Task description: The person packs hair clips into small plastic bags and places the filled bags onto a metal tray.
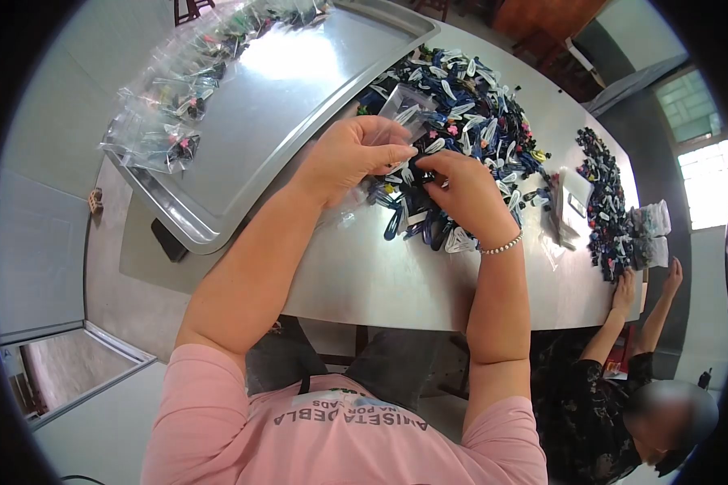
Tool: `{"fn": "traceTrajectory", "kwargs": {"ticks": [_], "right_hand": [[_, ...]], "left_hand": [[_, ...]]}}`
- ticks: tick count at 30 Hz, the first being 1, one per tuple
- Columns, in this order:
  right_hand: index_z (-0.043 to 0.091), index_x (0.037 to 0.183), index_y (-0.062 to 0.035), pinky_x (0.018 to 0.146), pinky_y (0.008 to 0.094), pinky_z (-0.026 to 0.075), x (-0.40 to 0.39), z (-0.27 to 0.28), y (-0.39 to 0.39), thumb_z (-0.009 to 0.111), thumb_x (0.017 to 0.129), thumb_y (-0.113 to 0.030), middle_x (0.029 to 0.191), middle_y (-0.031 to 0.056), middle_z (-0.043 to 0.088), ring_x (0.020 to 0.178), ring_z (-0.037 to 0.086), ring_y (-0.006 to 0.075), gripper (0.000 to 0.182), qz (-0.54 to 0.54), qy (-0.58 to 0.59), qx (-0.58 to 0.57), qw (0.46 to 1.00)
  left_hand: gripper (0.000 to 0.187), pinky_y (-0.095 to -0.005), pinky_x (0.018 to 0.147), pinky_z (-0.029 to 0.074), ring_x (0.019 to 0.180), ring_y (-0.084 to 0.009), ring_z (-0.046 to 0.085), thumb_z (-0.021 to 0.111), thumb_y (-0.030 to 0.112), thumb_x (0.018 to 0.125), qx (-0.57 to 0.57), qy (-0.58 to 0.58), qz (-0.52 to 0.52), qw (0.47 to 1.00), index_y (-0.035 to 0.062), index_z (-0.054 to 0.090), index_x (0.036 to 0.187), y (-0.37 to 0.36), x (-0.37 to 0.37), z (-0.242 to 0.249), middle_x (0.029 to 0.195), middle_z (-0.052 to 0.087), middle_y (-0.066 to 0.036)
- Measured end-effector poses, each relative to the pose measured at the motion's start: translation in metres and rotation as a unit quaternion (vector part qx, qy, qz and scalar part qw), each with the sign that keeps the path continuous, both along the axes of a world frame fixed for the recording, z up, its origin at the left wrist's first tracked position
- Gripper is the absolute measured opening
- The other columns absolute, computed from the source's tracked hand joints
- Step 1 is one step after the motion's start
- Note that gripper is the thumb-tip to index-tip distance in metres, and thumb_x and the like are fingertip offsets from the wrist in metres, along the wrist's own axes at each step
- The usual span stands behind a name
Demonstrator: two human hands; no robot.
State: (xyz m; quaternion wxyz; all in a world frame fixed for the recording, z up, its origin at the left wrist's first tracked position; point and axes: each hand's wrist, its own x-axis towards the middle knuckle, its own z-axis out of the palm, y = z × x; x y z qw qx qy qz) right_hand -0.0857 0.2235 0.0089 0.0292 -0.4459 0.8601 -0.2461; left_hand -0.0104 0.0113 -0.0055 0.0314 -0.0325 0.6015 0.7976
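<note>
My left hand (360,152) is closed, thumb against fingers, on a clear plastic bag (402,103) that sticks out above the fingers. More clear film shows under the wrist. Just to its right, my right hand (467,192) pinches a small black hair clip (428,175); its exact shape is partly hidden by the fingers. Both hands are over a large heap of hair clips (471,101), mostly navy, black and white snap clips with a few pink and yellow pieces. The fingertips of the two hands nearly meet.
A metal tray (259,113) at the left carries filled clear bags (166,133) along its far side. To the right lie a stack of clear bags (572,206) and a second clip heap (603,182). A co-worker (615,412) sits at the right, hands near white-wrapped bundles (651,230).
</note>
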Motion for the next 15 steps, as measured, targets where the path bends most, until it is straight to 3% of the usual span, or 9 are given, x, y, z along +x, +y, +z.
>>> {"fn": "traceTrajectory", "kwargs": {"ticks": [4, 7, 10, 14, 15], "right_hand": [[0.066, 0.119, -0.0058, 0.082, 0.0355, 0.055, 0.009, 0.0, -0.005, 0.07, 0.08, -0.007, 0.117, 0.0117, 0.066, 0.092, 0.069, 0.0277, 0.039, -0.032, 0.002, 0.035, 0.999], [0.063, 0.123, -0.0073, 0.087, 0.0376, 0.053, 0.009, -0.008, -0.008, 0.07, 0.081, -0.01, 0.119, 0.0113, 0.064, 0.099, 0.066, 0.0303, 0.043, -0.016, 0.107, 0.026, 0.994], [0.064, 0.118, -0.0065, 0.087, 0.0393, 0.052, 0.007, -0.006, -0.007, 0.069, 0.082, -0.011, 0.113, 0.0122, 0.064, 0.101, 0.064, 0.0323, 0.037, -0.021, 0.068, 0.029, 0.997], [0.065, 0.104, -0.0044, 0.082, 0.0397, 0.052, 0.002, -0.01, -0.005, 0.068, 0.082, -0.009, 0.101, 0.0128, 0.063, 0.093, 0.065, 0.0328, 0.023, -0.029, 0.045, 0.028, 0.998], [0.066, 0.103, -0.0042, 0.079, 0.0367, 0.053, -0.001, -0.009, -0.003, 0.07, 0.081, -0.008, 0.095, 0.0111, 0.064, 0.088, 0.065, 0.0288, 0.023, -0.041, 0.034, 0.019, 0.998]], "left_hand": [[0.032, -0.0214, 0.077, 0.051, 0.089, -0.0083, 0.063, 0.077, 0.016, 0.085, 0.001, 0.001, 0.001, 1.0, 0.0049, 0.067, 0.114, 0.001, 0.002, 0.003, 0.1, 0.068, -0.001], [0.03, -0.0196, 0.069, 0.049, 0.078, -0.0059, 0.06, 0.081, 0.017, 0.082, 0.028, 0.015, 0.027, 0.999, 0.0032, 0.067, 0.104, 0.005, 0.002, 0.003, 0.09, 0.067, -0.001], [0.029, -0.0196, 0.069, 0.049, 0.078, -0.0061, 0.06, 0.081, 0.017, 0.081, 0.019, 0.017, 0.029, 0.999, 0.004, 0.067, 0.104, 0.004, 0.001, 0.002, 0.09, 0.067, 0.0], [0.029, -0.0199, 0.069, 0.049, 0.078, -0.0061, 0.06, 0.081, 0.018, 0.081, -0.001, 0.006, 0.04, 0.999, 0.0047, 0.068, 0.103, 0.005, 0.001, 0.003, 0.089, 0.067, 0.0], [0.029, -0.0204, 0.069, 0.049, 0.078, -0.006, 0.059, 0.081, 0.019, 0.081, -0.004, 0.006, 0.036, 0.999, 0.005, 0.068, 0.103, 0.004, 0.001, 0.003, 0.089, 0.067, 0.0]]}}
